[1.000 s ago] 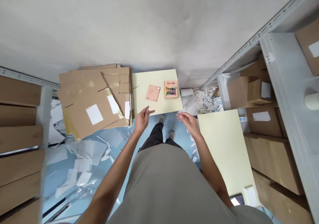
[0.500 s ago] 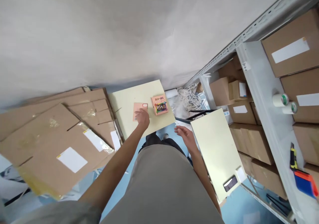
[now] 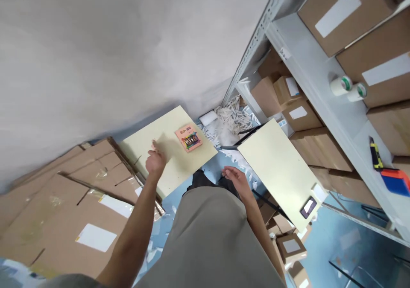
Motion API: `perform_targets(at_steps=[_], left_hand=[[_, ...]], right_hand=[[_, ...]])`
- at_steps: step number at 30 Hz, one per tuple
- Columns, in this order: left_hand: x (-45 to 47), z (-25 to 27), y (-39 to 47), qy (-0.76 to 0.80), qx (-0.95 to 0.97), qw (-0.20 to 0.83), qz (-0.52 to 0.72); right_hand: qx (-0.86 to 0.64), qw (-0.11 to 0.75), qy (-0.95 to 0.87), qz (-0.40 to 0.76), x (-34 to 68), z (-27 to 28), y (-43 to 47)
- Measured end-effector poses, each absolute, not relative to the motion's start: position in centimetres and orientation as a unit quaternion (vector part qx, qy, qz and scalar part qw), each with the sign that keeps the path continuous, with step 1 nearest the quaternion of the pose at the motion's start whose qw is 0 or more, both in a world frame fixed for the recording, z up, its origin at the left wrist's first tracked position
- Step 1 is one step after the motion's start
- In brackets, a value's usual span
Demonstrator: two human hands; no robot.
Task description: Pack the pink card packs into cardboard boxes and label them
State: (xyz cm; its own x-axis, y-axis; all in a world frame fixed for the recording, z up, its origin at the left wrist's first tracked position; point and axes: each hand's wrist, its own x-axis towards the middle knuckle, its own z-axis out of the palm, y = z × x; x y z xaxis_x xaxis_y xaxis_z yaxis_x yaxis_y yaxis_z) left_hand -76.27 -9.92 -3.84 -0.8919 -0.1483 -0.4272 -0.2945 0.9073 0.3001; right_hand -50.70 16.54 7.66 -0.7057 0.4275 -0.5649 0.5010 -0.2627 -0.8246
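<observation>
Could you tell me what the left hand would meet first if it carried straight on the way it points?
Probably only the bare cream tabletop ahead of the left hand, then the wall; the colourful box lies off to its right.

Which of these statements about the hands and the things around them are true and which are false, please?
1. The pink box lies on the pale yellow table. True.
2. The right hand rests on the pink box. False: it hangs open over the blue floor, apart from both tables.
3. The left hand is over the table, to the left of the pink box. True.
4. Two tape rolls stand on the floor. False: they sit on the grey shelf at right.
5. A phone lies near the corner of the second table. True.
</observation>
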Motion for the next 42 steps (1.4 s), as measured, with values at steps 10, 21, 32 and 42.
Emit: perform_targets(at_steps=[10,21,32,42], left_hand=[[-71.8,6.6,1.3,0.871,0.053,0.108,0.476],[-49.6,11.8,29.8,0.597,0.175,0.521,0.585],[-45.6,10.4,34.2,0.621,0.171,0.549,0.533],[-42.6,13.0,37.0,0.629,0.375,0.44,0.52]], right_hand=[[0.322,-0.074,0.596,-0.732,-44.9,7.2,25.0],[0.42,-0.318,0.516,-0.675,-30.3,9.3,37.7],[0.509,-0.35,0.481,-0.622,-25.7,7.9,40.1],[0.474,-0.36,0.529,-0.606,-28.9,11.7,43.0]])
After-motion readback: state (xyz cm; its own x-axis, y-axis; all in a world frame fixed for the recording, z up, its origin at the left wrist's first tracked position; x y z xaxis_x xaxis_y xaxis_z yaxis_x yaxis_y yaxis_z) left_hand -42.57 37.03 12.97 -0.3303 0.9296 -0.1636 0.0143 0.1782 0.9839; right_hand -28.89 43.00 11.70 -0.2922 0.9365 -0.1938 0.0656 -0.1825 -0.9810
